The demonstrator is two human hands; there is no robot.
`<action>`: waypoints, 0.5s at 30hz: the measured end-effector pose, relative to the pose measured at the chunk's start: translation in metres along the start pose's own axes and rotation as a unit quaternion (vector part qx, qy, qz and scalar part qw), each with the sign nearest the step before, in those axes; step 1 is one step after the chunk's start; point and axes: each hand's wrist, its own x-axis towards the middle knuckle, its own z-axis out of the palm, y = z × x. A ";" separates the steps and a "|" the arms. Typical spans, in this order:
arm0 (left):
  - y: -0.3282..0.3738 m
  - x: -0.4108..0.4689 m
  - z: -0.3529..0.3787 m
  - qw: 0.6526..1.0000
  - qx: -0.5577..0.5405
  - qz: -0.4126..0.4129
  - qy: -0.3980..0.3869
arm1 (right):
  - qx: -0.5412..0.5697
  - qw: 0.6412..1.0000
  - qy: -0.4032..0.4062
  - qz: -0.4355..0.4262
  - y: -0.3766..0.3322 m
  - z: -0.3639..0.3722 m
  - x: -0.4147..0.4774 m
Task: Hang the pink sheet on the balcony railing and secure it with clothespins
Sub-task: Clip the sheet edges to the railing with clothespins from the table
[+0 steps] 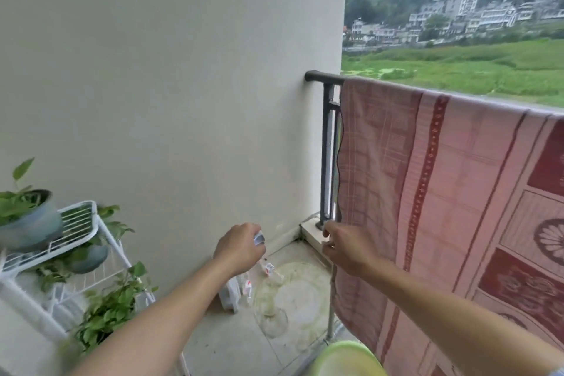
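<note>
Closest in, under the right forearm, the rim of a lime-green round plastic basin (348, 357) pokes into view, so a step back could kick it. Up to the grips now: the left hand (241, 249) is curled round a small pale clothespin (258, 238) (it looks like one, possibly more, too blurred to count), and the right hand (345, 250), just beside it, appears to pinch the hanging side edge of the pink patterned fabric sheet (457, 192). Directly below the left grip lie some clear plastic bottles (270, 270) on the stained floor. Fumble the pin here and it drops among them. The sheet runs up and away from the right grip, draped over the dark metal balcony railing (323, 76) high above both hands, and I see no pin on that top rail yet. That's the danger, to my eye: the cloth sits there by its own weight alone, so a downward tug from the pinch could drag it off the bar, or a gust could lift it over the far side toward the fields. The rail also looks thick for such a small pin, and a weak bite might pop loose. Below the right grip the hem hangs low, near that grubby floor.
</note>
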 end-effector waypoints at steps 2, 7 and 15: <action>0.002 0.052 -0.011 1.000 -0.011 0.018 -0.008 | 0.007 1.000 0.014 0.014 0.007 0.002 0.040; 0.008 0.175 -0.052 0.997 -0.045 0.052 0.026 | 0.006 0.998 0.064 0.022 0.016 -0.014 0.128; 0.040 0.338 -0.059 0.977 -0.129 0.168 -0.018 | -0.049 0.985 0.150 0.073 0.030 -0.048 0.192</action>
